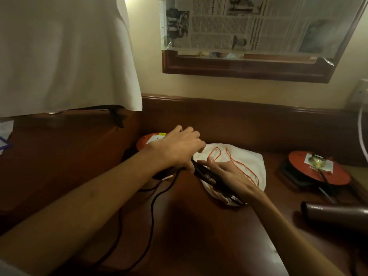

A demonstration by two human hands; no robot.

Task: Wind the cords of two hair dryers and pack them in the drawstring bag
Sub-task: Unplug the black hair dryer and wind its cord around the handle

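Centrally, a dark wooden desk (199, 226) fills the lower field, backed by a raised wooden ledge and a pale wall. A large white cloth (63, 54) hangs at upper left; a wood-framed mirror (249, 64), its glass covered with newspaper, hangs at upper right.

On the desk lies a white drawstring bag (251, 162) with orange cords looped across its top — it sits between two round orange discs, one (147, 141) behind the left hand, the other (316, 172) well to the right.

One hair dryer (334, 215), dark brown, lies on its side near the desk's right edge, apart from both hands and outside the bag.

Both forearms reach in together over the near edge of the bag. The left hand (179, 148) is knuckles-up, fingers curled down onto a bundle of black cord (209, 178); the right hand (227, 172) supports that bundle from beneath, palm up, fingers extended and relaxed — whether its thumb closes on the bundle cannot be told.

A loose length of the black cord (153, 204) trails from the left hand down across the desk toward the near edge. The second dryer's body cannot be made out.
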